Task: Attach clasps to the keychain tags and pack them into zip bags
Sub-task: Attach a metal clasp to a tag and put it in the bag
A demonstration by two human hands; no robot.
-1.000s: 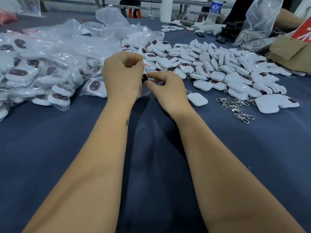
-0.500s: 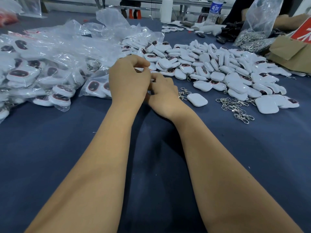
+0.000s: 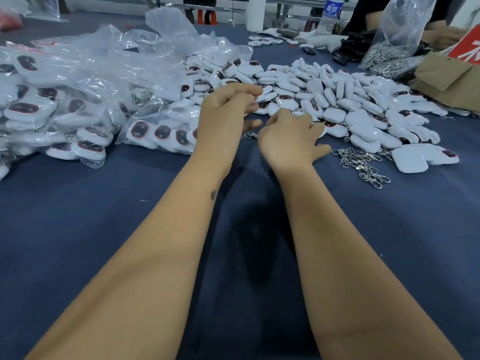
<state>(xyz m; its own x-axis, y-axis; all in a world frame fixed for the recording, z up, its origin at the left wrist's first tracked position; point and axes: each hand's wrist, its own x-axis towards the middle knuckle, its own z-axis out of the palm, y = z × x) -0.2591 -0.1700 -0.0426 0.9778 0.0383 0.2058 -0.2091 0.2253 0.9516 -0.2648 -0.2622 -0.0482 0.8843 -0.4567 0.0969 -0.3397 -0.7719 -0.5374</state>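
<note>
My left hand hovers over the near edge of the pile of white keychain tags, fingers loosely bent, with nothing visible in it. My right hand lies palm down just right of it on the pile's near edge, knuckles bent and thumb out; what is under it is hidden. One metal clasp shows between the two hands. Loose clasps lie in a small heap to the right. Filled zip bags with tags are heaped on the left.
The blue cloth table spreads toward me. At the back right stand a cardboard box, a clear bag of clasps and a water bottle. Another person's arm is at the far right.
My hands were pressed together working on something small; now they have parted. The right hand has dropped to the pile's near edge and covers the single tag that lay there.
</note>
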